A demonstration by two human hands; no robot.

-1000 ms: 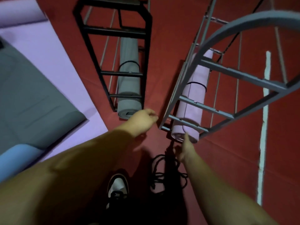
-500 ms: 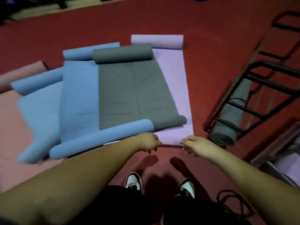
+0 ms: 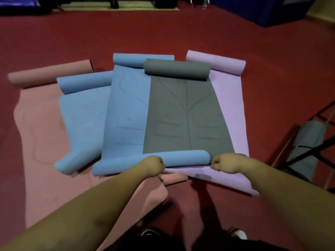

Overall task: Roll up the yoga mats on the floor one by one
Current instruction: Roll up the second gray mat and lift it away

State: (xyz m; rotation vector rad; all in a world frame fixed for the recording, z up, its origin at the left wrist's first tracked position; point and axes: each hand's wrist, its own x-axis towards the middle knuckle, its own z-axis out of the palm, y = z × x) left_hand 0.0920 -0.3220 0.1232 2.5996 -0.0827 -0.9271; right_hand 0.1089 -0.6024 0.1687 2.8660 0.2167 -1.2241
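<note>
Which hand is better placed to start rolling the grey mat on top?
Probably the right hand: it sits at the grey mat's near right corner. The left hand lies in front of the blue roll that overlaps the grey mat's near edge. Both fists look curled, their grip unclear.

text: none readable | grey mat [image 3: 183, 116]: only faint alignment lines and a small circle, no letters or numbers | blue mat [image 3: 126, 115]: same kind of line markings, no words | brands, labels, signs: none legible
</note>
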